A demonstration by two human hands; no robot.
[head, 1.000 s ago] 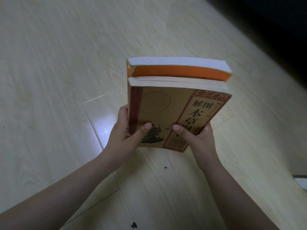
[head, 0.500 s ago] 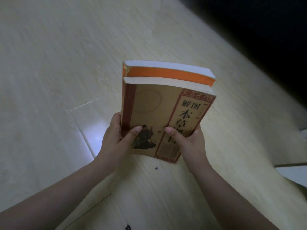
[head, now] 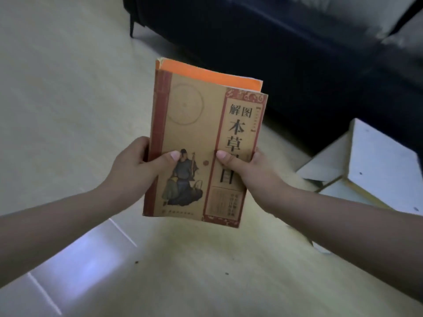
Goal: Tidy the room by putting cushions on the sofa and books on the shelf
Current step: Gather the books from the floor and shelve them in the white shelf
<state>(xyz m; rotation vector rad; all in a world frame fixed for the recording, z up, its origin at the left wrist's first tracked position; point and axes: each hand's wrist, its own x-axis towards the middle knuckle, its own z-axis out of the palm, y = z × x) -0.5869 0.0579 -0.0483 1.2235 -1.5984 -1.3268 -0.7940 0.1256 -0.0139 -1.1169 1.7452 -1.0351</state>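
1. Two books are counted, stacked one on the other. A tan book with a red border and a Chinese title is seen on top. An orange book is seen beneath it, shown only as a strip past the far edge.
2. Two hands are counted. The stack is gripped at its left edge by the left hand and at its right edge by the right hand. Each thumb is pressed flat onto the tan cover, while the fingers are wrapped out of sight underneath.
3. The stack is held in the air above the pale wooden floor, in front of one dark sofa.
4. One white shelf unit is seen on the floor at the right, near the sofa. What lies in its compartments cannot be told.
5. Against the frame from half a second ago, the tan cover is turned more squarely toward the camera, and the white page edges of both books are no longer shown. The two-handed grip is unchanged. The sofa and the shelf unit, formerly glimpsed only at the frame's edge, are now brought well into view.
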